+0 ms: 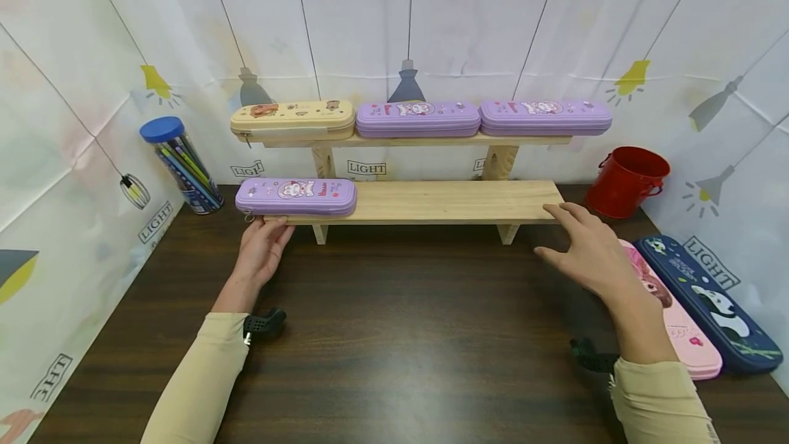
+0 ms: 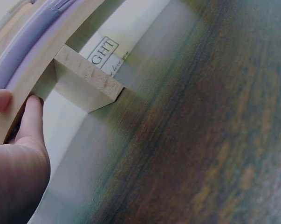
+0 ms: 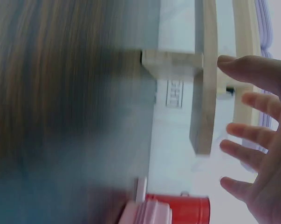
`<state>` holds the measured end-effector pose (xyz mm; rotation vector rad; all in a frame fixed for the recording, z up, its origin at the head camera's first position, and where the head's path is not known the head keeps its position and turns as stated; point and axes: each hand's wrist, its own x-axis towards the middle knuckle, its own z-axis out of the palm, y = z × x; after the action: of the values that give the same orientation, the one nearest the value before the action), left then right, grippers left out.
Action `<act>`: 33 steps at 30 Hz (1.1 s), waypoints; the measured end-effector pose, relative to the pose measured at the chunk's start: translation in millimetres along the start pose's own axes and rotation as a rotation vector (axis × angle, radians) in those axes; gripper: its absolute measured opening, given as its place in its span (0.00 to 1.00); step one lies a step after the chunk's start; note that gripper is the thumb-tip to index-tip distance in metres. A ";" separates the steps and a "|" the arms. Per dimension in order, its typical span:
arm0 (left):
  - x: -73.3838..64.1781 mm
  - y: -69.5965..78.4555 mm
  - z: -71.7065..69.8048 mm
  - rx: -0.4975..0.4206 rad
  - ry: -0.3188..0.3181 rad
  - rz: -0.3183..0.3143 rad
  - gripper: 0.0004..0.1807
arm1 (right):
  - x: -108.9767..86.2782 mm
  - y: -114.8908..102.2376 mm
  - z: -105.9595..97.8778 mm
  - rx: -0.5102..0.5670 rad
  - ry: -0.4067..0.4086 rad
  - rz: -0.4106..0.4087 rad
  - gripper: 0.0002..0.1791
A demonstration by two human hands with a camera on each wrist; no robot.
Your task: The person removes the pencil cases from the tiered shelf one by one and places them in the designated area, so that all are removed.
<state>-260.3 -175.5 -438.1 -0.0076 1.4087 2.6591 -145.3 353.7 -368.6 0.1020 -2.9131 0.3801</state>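
A two-tier wooden shelf [image 1: 456,201] stands at the back of the dark table. At the left end of its lower board, my left hand [image 1: 261,255] pinches the board's edge, one digit below it in the left wrist view. Just above that hand lies a purple pencil case [image 1: 296,197]. The upper board carries a yellow pencil case [image 1: 292,120] and two more purple ones, one in the middle [image 1: 419,129] and one at the right [image 1: 545,125]. By the lower board's right end, my right hand [image 1: 585,252] holds nothing, its fingers spread in the right wrist view.
A red bucket [image 1: 625,183] stands right of the shelf. Near my right forearm lie a pink pencil case [image 1: 690,344] and a navy panda one [image 1: 709,300]. A blue-lidded tube of pencils [image 1: 188,166] stands at the back left. Printed cloth [image 1: 370,19] surrounds the table.
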 end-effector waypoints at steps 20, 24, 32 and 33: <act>1.7 -1.0 -1.1 0.026 0.007 0.009 0.33 | 40.2 -66.2 35.7 0.082 0.063 -0.294 0.36; 2.4 0.1 -0.7 0.023 0.015 0.010 0.32 | 50.8 -86.5 39.2 0.112 -0.001 -0.288 0.37; 1.8 -1.0 -1.6 0.015 0.027 0.003 0.33 | 73.5 -125.4 54.5 0.170 -0.069 -0.329 0.38; 2.1 -1.4 -1.7 0.015 0.026 0.005 0.33 | 76.0 -129.9 56.2 0.177 -0.072 -0.336 0.38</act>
<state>-262.3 -175.9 -440.3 -0.0368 1.4384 2.6618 -218.1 210.6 -374.0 0.6327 -2.8504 0.5816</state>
